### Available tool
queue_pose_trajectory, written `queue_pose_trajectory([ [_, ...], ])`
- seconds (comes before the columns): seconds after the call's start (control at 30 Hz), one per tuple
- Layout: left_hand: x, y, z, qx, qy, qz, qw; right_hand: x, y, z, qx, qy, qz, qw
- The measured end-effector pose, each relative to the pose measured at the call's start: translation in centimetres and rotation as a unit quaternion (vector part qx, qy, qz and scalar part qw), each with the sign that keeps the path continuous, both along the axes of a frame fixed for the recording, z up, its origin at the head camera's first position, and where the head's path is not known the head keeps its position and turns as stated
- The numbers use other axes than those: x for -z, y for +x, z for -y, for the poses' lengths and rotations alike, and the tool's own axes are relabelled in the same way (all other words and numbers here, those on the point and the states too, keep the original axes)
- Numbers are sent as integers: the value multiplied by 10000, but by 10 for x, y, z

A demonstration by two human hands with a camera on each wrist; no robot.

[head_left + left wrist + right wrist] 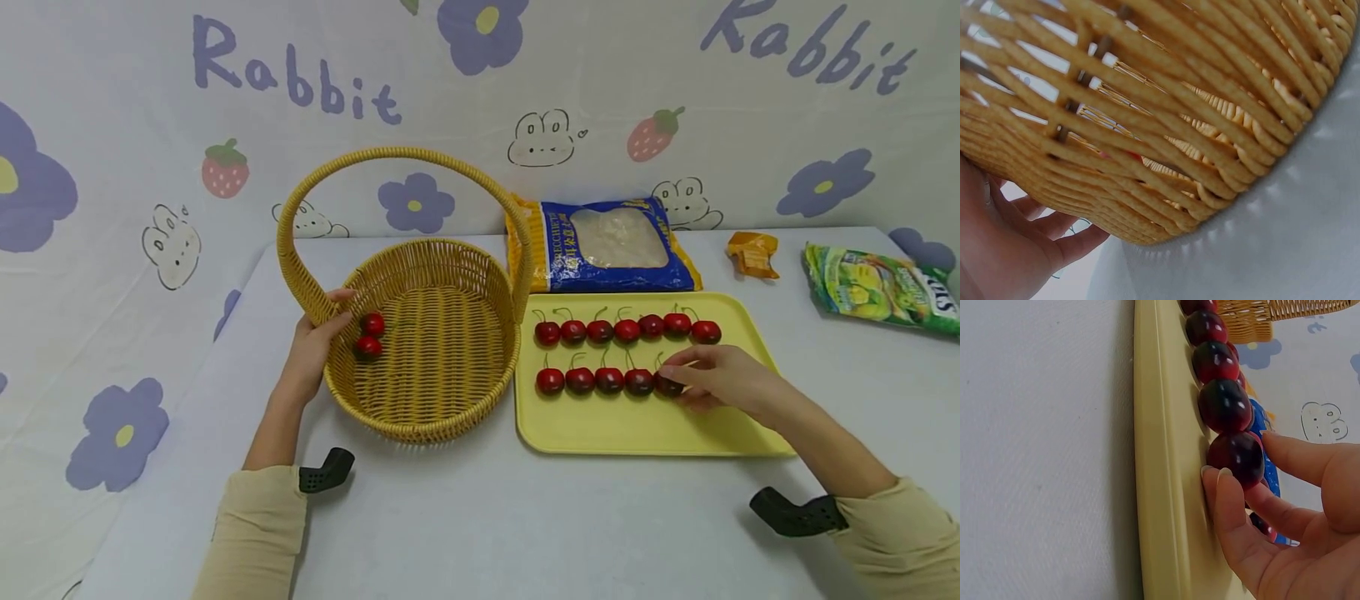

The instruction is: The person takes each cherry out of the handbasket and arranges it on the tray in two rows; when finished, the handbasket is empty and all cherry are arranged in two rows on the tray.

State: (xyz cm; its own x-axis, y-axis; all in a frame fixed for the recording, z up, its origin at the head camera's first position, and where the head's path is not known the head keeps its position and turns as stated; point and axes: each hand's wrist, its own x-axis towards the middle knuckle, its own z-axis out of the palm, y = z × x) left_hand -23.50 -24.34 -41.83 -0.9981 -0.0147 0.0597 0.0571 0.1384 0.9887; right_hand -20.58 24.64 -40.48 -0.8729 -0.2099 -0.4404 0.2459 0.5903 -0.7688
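My left hand [307, 354] grips the wicker basket [423, 429] at the left foot of its arched handle. The left wrist view shows the fingers [1085, 244] against the basket's woven side. Two red cherries [368, 347] lie inside the basket by its left wall. On the yellow tray [600, 429], several dark red cherries with green stems stand in two rows. Over the tray, my right hand [723, 383] pinches the rightmost cherry [1238, 459] of the front row between thumb and fingers. That cherry still stands in line beside its neighbour [1225, 406].
Behind the tray lies a blue and yellow pasta bag [615, 250]. A small orange packet [753, 254] and a green snack bag [881, 287] are at the back right. A printed cloth hangs behind the white table [525, 525].
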Motion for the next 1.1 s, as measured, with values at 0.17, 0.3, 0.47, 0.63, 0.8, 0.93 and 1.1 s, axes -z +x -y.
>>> queue_pose_trajectory([
  [0.17, 0, 0, 0, -22, -6, 20, 10000, 0, 1, -2, 3, -132, 47, 9999],
  [0.3, 0, 0, 0, -28, -21, 47, 10000, -2, 0, -4, -34, -22, 12, 10000],
  [0.47, -1, 1, 0, -24, 0, 47, 10000, -10, -2, -14, -176, -65, -38, 9998],
  [0.63, -1, 0, -1, -36, 11, 66, 10000, -21, -5, -24, -513, -582, -81, 9970],
  [0.8, -2, 0, -1, -35, 11, 57, 10000, -35, -7, -21, -1036, -1208, -110, 9872],
  [0.93, -1, -1, 0, -39, 4, 31, 10000, -46, -9, -6, -1461, -1558, -98, 9769],
  [1.1, 3, -2, 1, -2, 9, 14, 10000, -55, -13, 19, -1983, -1726, -78, 9648],
])
